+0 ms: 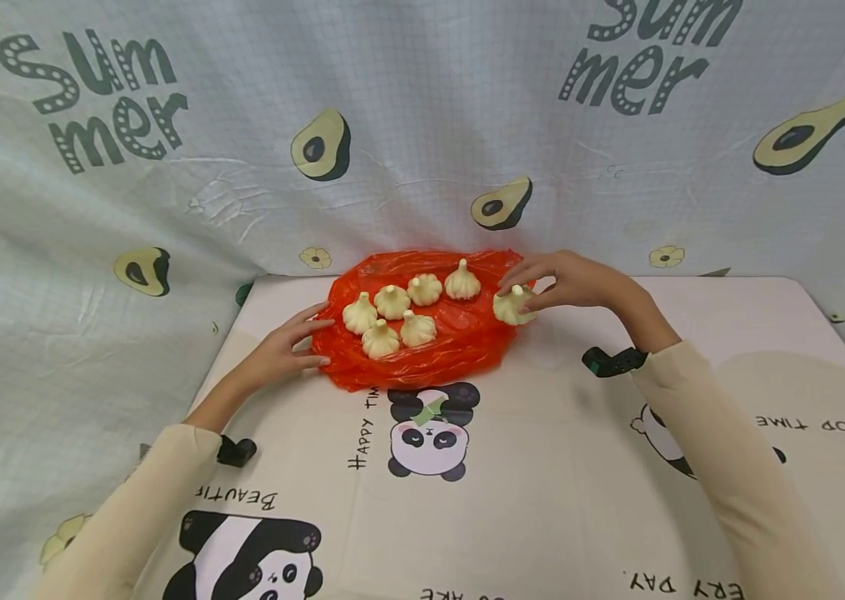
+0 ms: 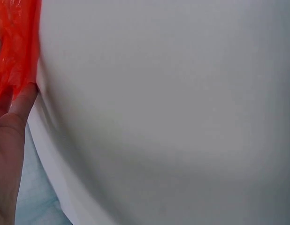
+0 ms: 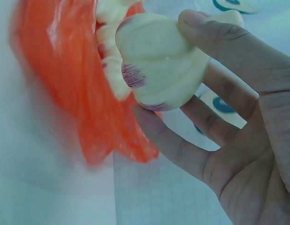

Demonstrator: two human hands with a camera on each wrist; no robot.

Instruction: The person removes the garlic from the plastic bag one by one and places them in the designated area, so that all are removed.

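Garlic, pinched in the right grip, overlaps one bag edge; the relaxed left grip touches another.

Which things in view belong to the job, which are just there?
Job:
garlic bulb, held in the right hand
six other garlic bulbs
red plastic bag, left hand at its edge

Just there:
panda-print table cover
avocado-print sheet

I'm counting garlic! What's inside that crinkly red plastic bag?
Six ribbed cream garlic bulbs show inside the crinkly red plastic bag; its folds hide anything beneath. The right hand holds a seventh.
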